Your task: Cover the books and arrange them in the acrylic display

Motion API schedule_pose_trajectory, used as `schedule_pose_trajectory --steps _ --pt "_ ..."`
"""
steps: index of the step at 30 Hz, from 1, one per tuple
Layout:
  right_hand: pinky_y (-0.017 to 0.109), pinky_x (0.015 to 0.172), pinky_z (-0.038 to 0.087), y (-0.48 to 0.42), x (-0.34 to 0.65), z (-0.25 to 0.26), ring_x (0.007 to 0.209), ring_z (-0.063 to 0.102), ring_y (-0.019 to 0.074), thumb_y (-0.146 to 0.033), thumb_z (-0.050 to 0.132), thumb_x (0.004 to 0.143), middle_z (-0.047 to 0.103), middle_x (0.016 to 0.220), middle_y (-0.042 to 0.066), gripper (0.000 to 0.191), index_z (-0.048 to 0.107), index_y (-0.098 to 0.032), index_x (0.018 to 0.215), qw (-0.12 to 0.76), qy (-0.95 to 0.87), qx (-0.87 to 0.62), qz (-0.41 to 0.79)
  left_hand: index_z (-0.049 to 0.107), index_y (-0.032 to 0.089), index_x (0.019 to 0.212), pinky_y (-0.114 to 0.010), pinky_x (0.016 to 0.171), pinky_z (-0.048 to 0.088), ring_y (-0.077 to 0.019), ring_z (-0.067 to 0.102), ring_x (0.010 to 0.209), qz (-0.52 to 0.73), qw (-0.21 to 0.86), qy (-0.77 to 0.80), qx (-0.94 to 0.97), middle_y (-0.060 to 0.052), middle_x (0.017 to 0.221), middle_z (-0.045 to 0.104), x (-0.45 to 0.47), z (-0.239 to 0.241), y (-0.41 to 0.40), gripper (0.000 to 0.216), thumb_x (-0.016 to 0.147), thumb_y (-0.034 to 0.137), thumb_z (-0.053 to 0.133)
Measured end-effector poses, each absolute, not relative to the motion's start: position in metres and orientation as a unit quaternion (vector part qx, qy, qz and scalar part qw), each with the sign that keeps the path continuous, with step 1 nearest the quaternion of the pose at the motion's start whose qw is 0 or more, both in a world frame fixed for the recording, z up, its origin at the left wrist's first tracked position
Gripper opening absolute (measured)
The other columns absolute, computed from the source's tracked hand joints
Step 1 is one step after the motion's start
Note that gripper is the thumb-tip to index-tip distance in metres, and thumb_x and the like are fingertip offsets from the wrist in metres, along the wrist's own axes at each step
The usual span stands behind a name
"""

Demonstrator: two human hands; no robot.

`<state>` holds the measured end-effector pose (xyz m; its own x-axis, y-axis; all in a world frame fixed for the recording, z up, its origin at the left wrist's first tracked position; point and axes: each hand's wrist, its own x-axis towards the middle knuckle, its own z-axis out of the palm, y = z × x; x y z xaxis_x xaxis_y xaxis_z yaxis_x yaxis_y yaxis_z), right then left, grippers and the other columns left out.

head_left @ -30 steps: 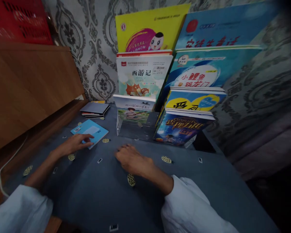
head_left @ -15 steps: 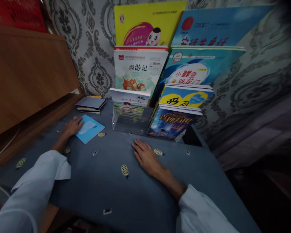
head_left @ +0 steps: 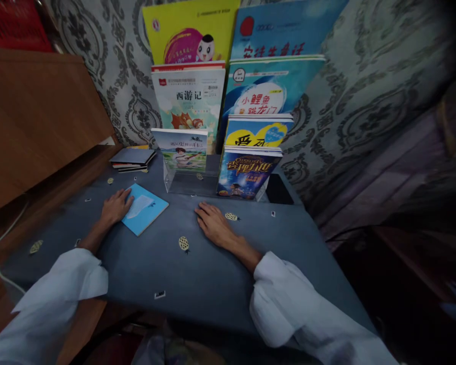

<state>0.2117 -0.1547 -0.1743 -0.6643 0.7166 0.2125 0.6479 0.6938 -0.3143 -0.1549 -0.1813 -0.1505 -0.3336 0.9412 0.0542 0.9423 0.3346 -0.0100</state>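
My left hand (head_left: 116, 207) lies flat on the blue-grey tablecloth (head_left: 197, 268), fingers resting on the left edge of a thin light-blue booklet (head_left: 146, 209). My right hand (head_left: 213, 224) lies palm down and open on the cloth, a little in front of the clear tiered book stand (head_left: 192, 183). The stand holds several children's books: a small book with a green scene (head_left: 184, 152) and a dark-blue space-themed book (head_left: 247, 172) in the front row, taller ones behind. Both arms wear white sleeves.
A short stack of thin books (head_left: 132, 159) lies at the back left of the table. A wooden panel (head_left: 34, 116) rises on the left, patterned wallpaper (head_left: 365, 101) behind and to the right. A white cable (head_left: 2, 253) hangs off the left edge.
The view has pulled back and swung right. My left hand slid to the booklet's left edge, turning the booklet. My right hand moved forward and flattened on the cloth near the stand.
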Motion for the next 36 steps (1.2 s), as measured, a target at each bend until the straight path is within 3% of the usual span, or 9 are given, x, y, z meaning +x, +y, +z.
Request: schedule_pose_trajectory --steps 5,11,15,21,26,30,36 --pt "0.046 0.119 0.035 -0.152 0.214 -0.178 0.141 0.048 0.0256 -0.020 0.047 0.100 0.056 0.147 0.018 0.037 0.062 -0.012 0.133 0.207 -0.894 -0.370 0.143 0.045 0.018 0.150 -0.054 0.105 0.046 -0.0359 0.052 0.135 0.014 0.047 -0.819 -0.571 -0.018 0.154 0.048 -0.113 -0.139 -0.202 0.057 0.103 0.044 0.024" --pt "0.041 0.113 0.041 -0.142 0.220 -0.181 0.128 0.057 0.0220 -0.011 0.042 0.095 0.066 0.134 0.014 0.041 0.062 -0.014 0.131 0.294 -0.835 -0.416 0.207 0.062 0.015 0.130 -0.053 0.084 0.054 -0.0410 0.061 0.117 0.061 0.086 -0.809 -0.578 -0.024 0.125 0.063 -0.061 -0.122 -0.222 0.057 0.101 0.051 0.029" --pt "0.039 0.109 0.044 -0.142 0.232 -0.180 0.122 0.060 0.0233 -0.010 0.039 0.095 0.066 0.130 0.017 0.043 0.060 -0.010 0.132 0.323 -0.806 -0.451 0.206 0.064 0.013 0.124 -0.048 0.083 0.054 -0.0392 0.063 0.114 0.076 0.088 -0.792 -0.600 -0.024 0.119 0.063 -0.033 -0.116 -0.225 0.056 0.101 0.052 0.031" --pt "0.040 0.107 0.045 -0.153 0.257 -0.181 0.120 0.061 0.0233 -0.014 0.038 0.097 0.068 0.126 0.013 0.039 0.063 -0.015 0.127 0.341 -0.789 -0.473 0.195 0.062 0.015 0.126 -0.043 0.083 0.055 -0.0352 0.061 0.117 0.056 0.085 -0.761 -0.640 -0.021 0.122 0.062 0.006 -0.119 -0.222 0.053 0.101 0.051 0.033" --pt "0.040 0.108 0.044 -0.162 0.274 -0.180 0.123 0.059 0.0240 -0.017 0.041 0.098 0.066 0.129 0.014 0.038 0.064 -0.013 0.128 0.333 -0.789 -0.483 0.182 0.061 0.014 0.126 -0.041 0.083 0.054 -0.0333 0.061 0.116 0.041 0.068 -0.725 -0.684 -0.019 0.118 0.061 0.036 -0.121 -0.218 0.049 0.102 0.049 0.036" --pt "0.048 0.108 0.042 -0.172 0.283 -0.175 0.131 0.053 0.0299 -0.020 0.045 0.098 0.062 0.137 0.016 0.037 0.066 -0.015 0.128 0.268 -0.803 -0.516 0.131 0.061 0.014 0.124 -0.038 0.081 0.053 -0.0314 0.063 0.111 0.034 0.046 -0.692 -0.720 -0.017 0.118 0.061 0.052 -0.120 -0.217 0.044 0.102 0.046 0.038" --pt "0.055 0.117 0.030 -0.180 0.281 -0.166 0.141 0.044 0.0319 -0.018 0.044 0.099 0.060 0.141 0.019 0.036 0.065 -0.013 0.128 0.192 -0.840 -0.505 0.048 0.065 0.018 0.115 -0.042 0.090 0.050 -0.0321 0.059 0.114 0.007 0.062 -0.664 -0.745 -0.016 0.115 0.063 0.057 -0.122 -0.211 0.034 0.101 0.040 0.044"
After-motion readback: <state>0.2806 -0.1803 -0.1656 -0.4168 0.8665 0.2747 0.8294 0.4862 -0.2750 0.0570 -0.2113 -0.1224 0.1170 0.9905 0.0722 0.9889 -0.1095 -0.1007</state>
